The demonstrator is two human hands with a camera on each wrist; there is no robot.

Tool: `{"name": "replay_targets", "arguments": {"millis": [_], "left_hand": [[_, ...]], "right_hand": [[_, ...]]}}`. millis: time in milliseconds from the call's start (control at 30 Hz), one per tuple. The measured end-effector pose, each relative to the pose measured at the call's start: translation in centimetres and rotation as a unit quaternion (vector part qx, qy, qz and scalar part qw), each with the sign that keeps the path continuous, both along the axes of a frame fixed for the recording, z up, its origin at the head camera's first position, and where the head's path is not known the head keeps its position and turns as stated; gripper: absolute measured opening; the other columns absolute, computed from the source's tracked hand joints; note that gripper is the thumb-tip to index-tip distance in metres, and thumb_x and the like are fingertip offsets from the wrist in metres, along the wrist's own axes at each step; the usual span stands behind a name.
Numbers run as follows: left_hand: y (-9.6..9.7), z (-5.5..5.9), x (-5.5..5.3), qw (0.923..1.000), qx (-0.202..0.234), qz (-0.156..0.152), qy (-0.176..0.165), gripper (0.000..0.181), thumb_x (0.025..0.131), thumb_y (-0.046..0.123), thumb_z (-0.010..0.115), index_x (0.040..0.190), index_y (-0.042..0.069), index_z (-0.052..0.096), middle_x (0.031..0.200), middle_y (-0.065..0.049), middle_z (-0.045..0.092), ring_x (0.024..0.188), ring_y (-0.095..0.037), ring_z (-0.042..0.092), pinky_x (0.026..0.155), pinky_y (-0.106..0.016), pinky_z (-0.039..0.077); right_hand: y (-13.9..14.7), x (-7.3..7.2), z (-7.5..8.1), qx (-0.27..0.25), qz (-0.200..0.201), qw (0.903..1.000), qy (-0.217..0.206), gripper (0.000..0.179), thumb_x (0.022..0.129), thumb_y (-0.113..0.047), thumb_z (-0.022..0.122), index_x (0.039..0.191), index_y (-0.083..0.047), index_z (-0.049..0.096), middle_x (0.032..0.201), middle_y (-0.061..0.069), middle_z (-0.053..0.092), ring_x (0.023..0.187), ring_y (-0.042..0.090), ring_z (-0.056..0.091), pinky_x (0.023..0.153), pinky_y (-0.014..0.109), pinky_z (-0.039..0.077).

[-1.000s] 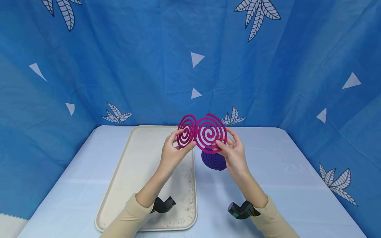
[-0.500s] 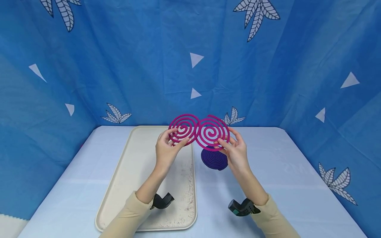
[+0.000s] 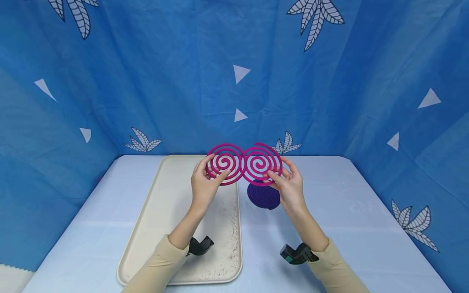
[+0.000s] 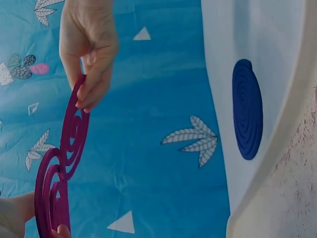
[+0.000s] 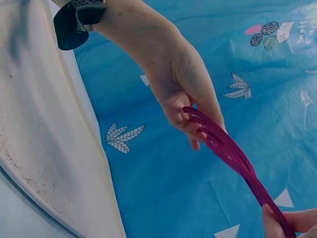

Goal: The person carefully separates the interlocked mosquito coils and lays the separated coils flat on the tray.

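Observation:
Two magenta mosquito coils are held up side by side in the head view, their inner edges overlapping. My left hand (image 3: 203, 185) pinches the left coil (image 3: 226, 163) by its outer side, thumb in front and fingers behind. The right coil (image 3: 259, 164) is pinched the same way by my right hand (image 3: 290, 188). In the left wrist view both coils show nearly edge-on, meeting at their rims; whether they are hooked together or only touch, I cannot tell. A dark purple coil (image 3: 263, 196) lies flat on the table below, partly covered by the right hand.
A cream tray (image 3: 176, 211) with a speckled right side lies under the left arm. White cloth covers the table (image 3: 351, 228). Blue patterned curtain (image 3: 198, 81) encloses the back and both sides. Each wrist wears a black camera (image 3: 200, 246).
My left hand has moved left, drawing the left coil outward and turning it to face the head camera. The coils overlap less. My right hand has shifted only slightly right.

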State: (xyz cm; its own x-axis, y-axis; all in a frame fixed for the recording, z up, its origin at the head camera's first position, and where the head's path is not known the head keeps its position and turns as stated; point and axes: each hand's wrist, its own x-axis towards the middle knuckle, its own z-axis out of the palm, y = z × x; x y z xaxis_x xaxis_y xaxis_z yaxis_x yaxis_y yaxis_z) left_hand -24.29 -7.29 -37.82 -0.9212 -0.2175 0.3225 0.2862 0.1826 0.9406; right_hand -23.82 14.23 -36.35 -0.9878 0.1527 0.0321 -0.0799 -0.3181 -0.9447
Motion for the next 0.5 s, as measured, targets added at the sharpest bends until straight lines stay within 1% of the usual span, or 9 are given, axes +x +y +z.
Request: {"name": "replay_targets", "arguments": {"millis": [100,200,300,400,500], "left_hand": [[-0.2,0.1,0.0,0.9985,0.042,-0.018,-0.031,0.056,0.082,0.016,0.075,0.133,0.010,0.053,0.129,-0.011,0.056,0.113,-0.026,0.061,0.089,-0.035,0.056],[-0.4,0.2,-0.2,0.9941,0.088,-0.030,-0.054,0.047,0.087,0.009,0.069,0.132,0.009,0.054,0.131,-0.011,0.057,0.115,-0.027,0.062,0.088,-0.030,0.055],[-0.6,0.3,-0.3,0.9895,0.127,-0.031,-0.061,0.041,0.090,0.005,0.063,0.129,0.007,0.055,0.130,-0.011,0.056,0.116,-0.028,0.061,0.087,-0.025,0.054],[-1.0,0.6,-0.5,0.9870,0.147,-0.025,-0.059,0.037,0.090,0.004,0.062,0.127,0.004,0.056,0.128,-0.011,0.054,0.111,-0.026,0.063,0.084,-0.021,0.055],[-1.7,0.9,-0.8,0.9839,0.167,-0.020,-0.061,0.036,0.090,0.004,0.063,0.126,0.003,0.058,0.125,-0.011,0.054,0.101,-0.017,0.066,0.081,-0.017,0.055]], "right_hand": [[0.0,0.0,0.0,0.005,-0.001,1.0000,-0.002,0.051,0.089,0.004,0.059,0.134,-0.012,0.041,0.093,-0.005,0.069,0.072,0.008,0.070,0.067,0.023,0.059],[-0.1,-0.1,-0.1,0.008,-0.002,1.0000,-0.005,0.051,0.089,0.004,0.059,0.134,-0.012,0.041,0.093,-0.005,0.069,0.071,0.008,0.071,0.067,0.023,0.059],[-0.1,-0.1,-0.1,0.012,-0.001,0.9999,-0.009,0.052,0.089,0.004,0.060,0.135,-0.012,0.041,0.093,-0.006,0.069,0.071,0.008,0.071,0.067,0.023,0.059],[-0.2,-0.1,-0.1,0.013,0.001,0.9998,-0.013,0.053,0.089,0.004,0.060,0.135,-0.011,0.040,0.093,-0.006,0.068,0.070,0.008,0.071,0.067,0.022,0.059],[-0.2,-0.1,-0.2,0.011,0.000,0.9998,-0.015,0.053,0.089,0.004,0.059,0.136,-0.012,0.040,0.092,-0.006,0.069,0.069,0.008,0.071,0.067,0.022,0.059]]}}
